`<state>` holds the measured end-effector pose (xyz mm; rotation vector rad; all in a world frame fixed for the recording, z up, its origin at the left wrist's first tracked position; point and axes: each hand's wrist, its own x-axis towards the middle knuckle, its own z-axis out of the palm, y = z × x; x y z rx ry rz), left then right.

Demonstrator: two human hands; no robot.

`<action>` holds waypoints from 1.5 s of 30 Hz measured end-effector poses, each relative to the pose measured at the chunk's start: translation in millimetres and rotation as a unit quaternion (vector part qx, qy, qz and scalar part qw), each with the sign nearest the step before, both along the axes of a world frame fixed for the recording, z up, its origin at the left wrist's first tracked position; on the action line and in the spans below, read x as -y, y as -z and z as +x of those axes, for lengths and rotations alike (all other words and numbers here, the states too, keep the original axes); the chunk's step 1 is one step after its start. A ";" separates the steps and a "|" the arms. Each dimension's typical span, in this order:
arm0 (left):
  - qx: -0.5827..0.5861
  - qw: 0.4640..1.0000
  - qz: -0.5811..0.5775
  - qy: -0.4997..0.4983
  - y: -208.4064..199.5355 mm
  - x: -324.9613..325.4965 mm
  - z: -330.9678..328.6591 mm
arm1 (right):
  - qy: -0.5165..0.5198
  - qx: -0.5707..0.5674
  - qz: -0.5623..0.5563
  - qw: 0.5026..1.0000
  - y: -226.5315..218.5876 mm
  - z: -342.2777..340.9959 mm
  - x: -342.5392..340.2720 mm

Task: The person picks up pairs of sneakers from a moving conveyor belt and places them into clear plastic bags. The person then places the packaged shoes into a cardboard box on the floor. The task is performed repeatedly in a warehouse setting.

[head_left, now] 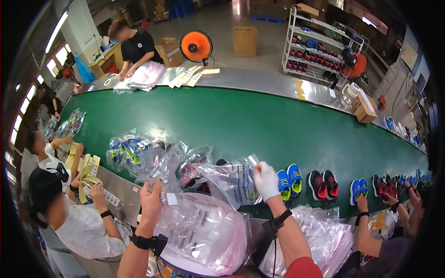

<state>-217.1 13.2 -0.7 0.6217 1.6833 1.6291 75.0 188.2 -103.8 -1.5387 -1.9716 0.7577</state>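
My left hand (150, 199), bare with a black wrist strap, is closed in a pinch on clear plastic film at the near edge of the green belt. My right hand (266, 181), in a white glove, is closed at the right edge of a clear plastic bag (232, 183) spread over the belt. Dark shoes with red (191, 172) show through film between my hands. Below them lies a stack of clear bags (204, 236). Blue-and-lime shoes (290, 180) stand just right of my glove, with a black-and-red pair (323, 184) beyond them.
Bagged blue shoes (130, 150) lie left on the green belt (232, 116). More clear bags (310, 241) sit by my right forearm. Co-workers handle yellow sticker sheets (88, 173) at left and shoes (358, 189) at right. A metal ledge (259, 79) borders the far side.
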 end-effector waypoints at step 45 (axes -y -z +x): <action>0.177 0.972 0.003 0.155 0.2 35.7 221.8 | -0.194 -0.354 -0.323 0.856 -104.9 75.7 168.4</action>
